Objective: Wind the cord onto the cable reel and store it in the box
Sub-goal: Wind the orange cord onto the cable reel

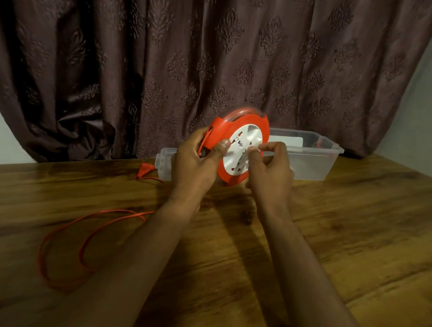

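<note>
Reel point(242, 147) first: I see one orange cable reel with a white round face, held upright just above centre of the frame, its lower rim close over the wooden table point(348, 229). My left hand point(196, 162) grips its left edge, thumb curled onto the white face. My right hand point(268, 169) has its fingers bent in on something small at the middle of the face; what exactly it pinches I cannot tell. One orange cord point(67, 251) leaves the reel's left side under my left hand and lies in two loose loops at the lower left, with its plug point(145, 168) left of the hands. One clear plastic box point(312, 159) sits directly behind the reel, near the table's far edge, against a dark patterned curtain point(199, 59). Bare tabletop spreads wide to the lower right and between my forearms.
</note>
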